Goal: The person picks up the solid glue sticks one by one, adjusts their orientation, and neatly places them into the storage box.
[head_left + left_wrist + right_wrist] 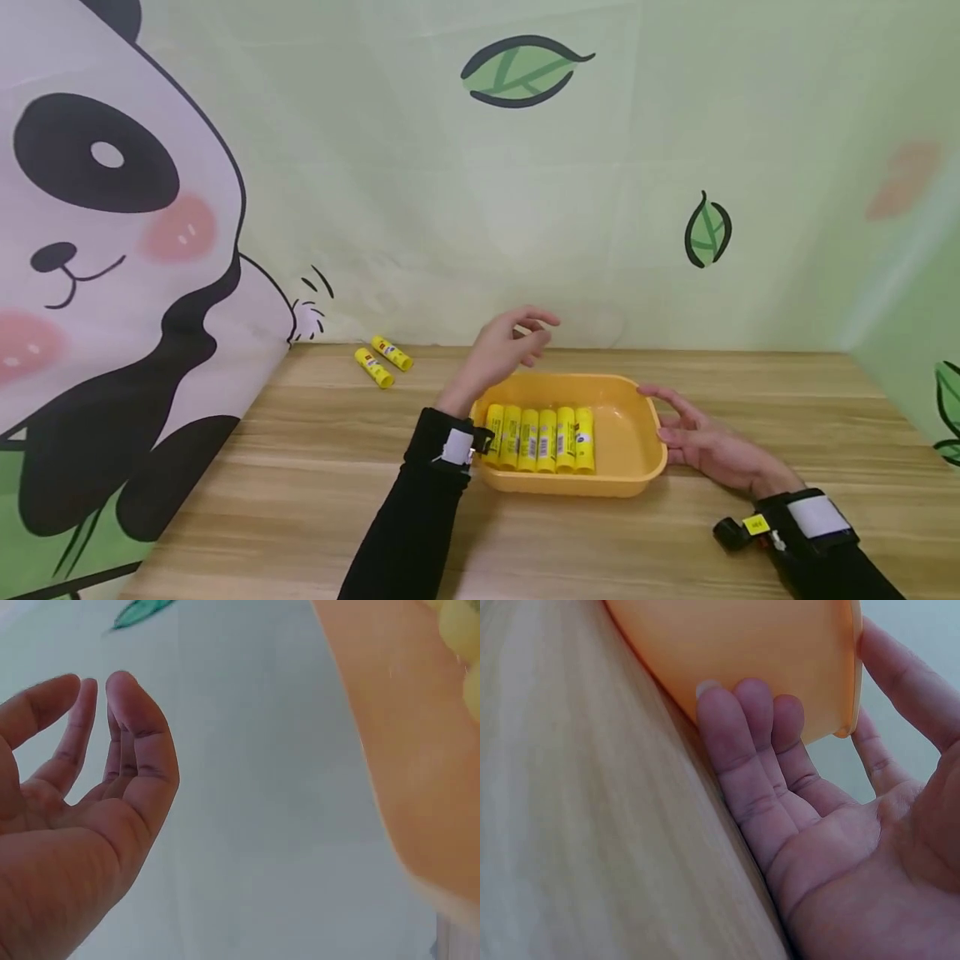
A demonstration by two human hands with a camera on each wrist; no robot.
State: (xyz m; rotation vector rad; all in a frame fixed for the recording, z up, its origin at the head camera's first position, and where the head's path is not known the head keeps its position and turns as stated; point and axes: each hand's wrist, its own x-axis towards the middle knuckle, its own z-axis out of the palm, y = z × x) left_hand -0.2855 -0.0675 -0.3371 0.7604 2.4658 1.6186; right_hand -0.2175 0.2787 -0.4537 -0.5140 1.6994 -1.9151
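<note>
A yellow-orange plastic tray [626, 433] stands on the table, with a row of several yellow glue sticks [537, 439] lying side by side in its left part. Above the tray's far left rim is my left hand [506, 346], its fingers loosely bent. In the left wrist view, nothing lies between that hand's thumb and fingers [146, 750]. My right hand [712, 446] touches the tray's right end from outside. The right wrist view has its fingertips [724, 724] resting against the outer wall and its thumb right at the rim.
Two more yellow glue sticks [382, 361] lie at the back left of the wooden table [315, 500]. A pale green backdrop [600, 250] printed with a panda and leaves rises at the table's back edge. Both wrists wear black straps with small cameras.
</note>
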